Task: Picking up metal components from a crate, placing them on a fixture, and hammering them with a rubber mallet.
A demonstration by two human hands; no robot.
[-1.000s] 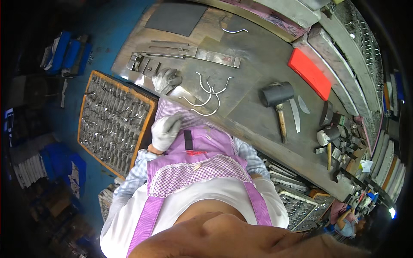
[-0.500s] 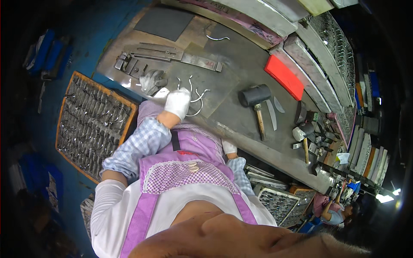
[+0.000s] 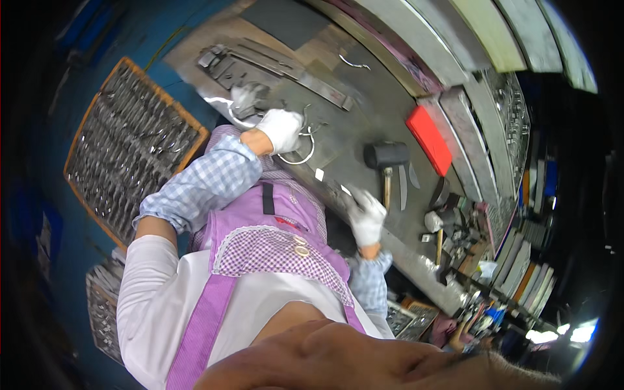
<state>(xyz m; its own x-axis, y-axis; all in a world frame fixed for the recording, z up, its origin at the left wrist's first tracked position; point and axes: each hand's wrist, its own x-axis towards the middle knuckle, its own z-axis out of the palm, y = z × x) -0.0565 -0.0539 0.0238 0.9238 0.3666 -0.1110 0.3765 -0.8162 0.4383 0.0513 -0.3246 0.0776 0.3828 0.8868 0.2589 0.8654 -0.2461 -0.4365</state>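
Note:
My left hand (image 3: 281, 132), in a white glove, is closed at the near table edge. Its fingers wrap a thin curved metal rod (image 3: 240, 121), whose end shows beside the hand. Another curved metal rod (image 3: 311, 148) lies right of the knuckles, with thinner bent pieces by it. A crumpled grey cloth (image 3: 247, 99) rests just beyond this hand. Over the table edge to the right is my right hand (image 3: 365, 218), also gloved, its slightly blurred fingers apart. Small white spots lie close to its fingertips; what they are I cannot make out.
A black mallet (image 3: 385, 156) and a flat blade (image 3: 402, 188) lie right of centre, near a red flat block (image 3: 429, 140). A metal fixture (image 3: 276, 70) sits at the far left. Left of the table stands an orange-rimmed tray (image 3: 73, 146) of metal parts.
My right hand has come up from below the table edge and now reaches over it. The whole view has turned and shifted somewhat. My left hand stays by the curved rods.

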